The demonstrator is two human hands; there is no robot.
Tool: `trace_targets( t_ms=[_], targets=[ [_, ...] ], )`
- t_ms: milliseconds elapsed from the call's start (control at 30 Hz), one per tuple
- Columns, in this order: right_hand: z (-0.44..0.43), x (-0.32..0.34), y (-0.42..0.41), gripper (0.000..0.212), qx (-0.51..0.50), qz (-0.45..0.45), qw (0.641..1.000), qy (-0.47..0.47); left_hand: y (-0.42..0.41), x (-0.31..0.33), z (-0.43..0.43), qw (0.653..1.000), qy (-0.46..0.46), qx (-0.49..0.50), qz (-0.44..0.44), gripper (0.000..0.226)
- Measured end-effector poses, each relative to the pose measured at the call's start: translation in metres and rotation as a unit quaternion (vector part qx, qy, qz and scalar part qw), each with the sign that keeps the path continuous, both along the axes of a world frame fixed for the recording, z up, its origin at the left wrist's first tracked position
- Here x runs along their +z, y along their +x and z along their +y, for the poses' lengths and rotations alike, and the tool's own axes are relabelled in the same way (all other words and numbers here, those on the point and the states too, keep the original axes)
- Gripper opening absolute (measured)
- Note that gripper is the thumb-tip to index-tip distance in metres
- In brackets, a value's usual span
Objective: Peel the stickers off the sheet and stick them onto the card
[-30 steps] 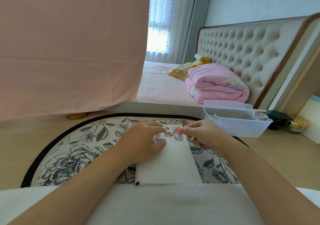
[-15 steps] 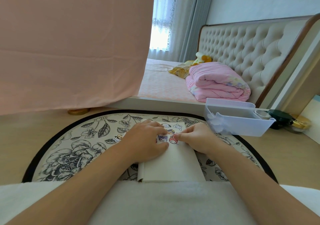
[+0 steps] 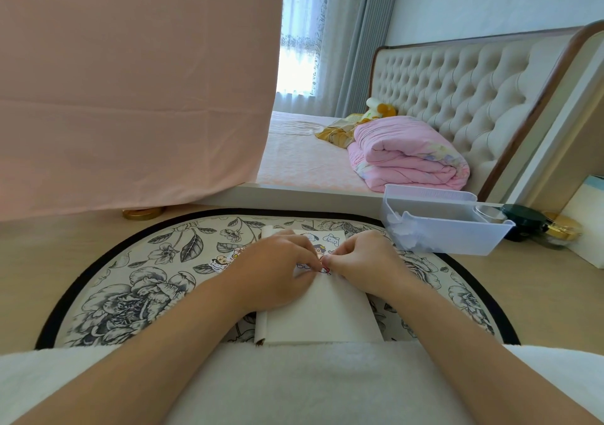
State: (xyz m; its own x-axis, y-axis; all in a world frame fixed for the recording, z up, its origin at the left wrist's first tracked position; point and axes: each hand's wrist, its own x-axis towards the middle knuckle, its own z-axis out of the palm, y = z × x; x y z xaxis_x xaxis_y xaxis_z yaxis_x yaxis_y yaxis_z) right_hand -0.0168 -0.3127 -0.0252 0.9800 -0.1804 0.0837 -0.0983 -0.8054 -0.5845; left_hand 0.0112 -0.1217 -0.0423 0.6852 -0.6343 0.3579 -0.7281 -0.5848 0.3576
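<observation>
A white card [image 3: 322,313] lies lengthwise on the floral round mat [image 3: 137,294] in front of me. Several cartoon stickers [image 3: 330,239] sit on its far end. My left hand [image 3: 277,271] rests on the card's left side, its bent fingertips pressing down next to a small red sticker [image 3: 326,270]. My right hand [image 3: 362,261] comes in from the right, thumb and forefinger pinching that sticker at the card's surface. Both hands' fingertips meet there and hide most of it. Two loose sticker pieces [image 3: 218,264] lie on the mat just left of my left hand.
A translucent plastic bin [image 3: 457,241] stands at the mat's far right edge, with a dark jar [image 3: 523,225] and a gold-lidded jar [image 3: 560,230] beyond it. A bed with a folded pink quilt [image 3: 408,156] lies behind. A pink sheet [image 3: 130,81] hangs at left. A white towel [image 3: 294,382] covers my lap.
My right hand has brought the red sticker down from above the card's far end onto the card, closer to me. My left fingertips have closed in beside it.
</observation>
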Motion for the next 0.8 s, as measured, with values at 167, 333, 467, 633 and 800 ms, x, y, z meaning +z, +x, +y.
trace_targets(
  t_ms=[167, 333, 467, 633, 800],
  targets=[
    [0.0, 0.003, -0.004, 0.026, 0.015, -0.008, 1.0, -0.002, -0.001, 0.003, 0.0, 1.0, 0.025, 0.001, -0.006, 0.024],
    [-0.004, 0.007, -0.014, 0.025, 0.022, -0.018, 0.998, -0.06, -0.005, 0.004, -0.001, 0.999, 0.046, 0.0, -0.016, 0.027],
    [-0.004, 0.013, -0.026, 0.041, 0.046, -0.037, 0.994, -0.096, -0.007, 0.004, 0.0, 0.998, 0.055, -0.002, -0.02, 0.027],
    [0.001, 0.005, -0.041, 0.048, 0.132, -0.019, 0.968, -0.214, -0.009, 0.002, 0.0, 0.999, 0.043, 0.011, -0.018, 0.03],
    [0.003, 0.003, -0.039, 0.052, 0.15, 0.008, 0.945, -0.29, -0.015, 0.005, -0.001, 0.994, 0.092, 0.006, -0.052, 0.047]
  ],
)
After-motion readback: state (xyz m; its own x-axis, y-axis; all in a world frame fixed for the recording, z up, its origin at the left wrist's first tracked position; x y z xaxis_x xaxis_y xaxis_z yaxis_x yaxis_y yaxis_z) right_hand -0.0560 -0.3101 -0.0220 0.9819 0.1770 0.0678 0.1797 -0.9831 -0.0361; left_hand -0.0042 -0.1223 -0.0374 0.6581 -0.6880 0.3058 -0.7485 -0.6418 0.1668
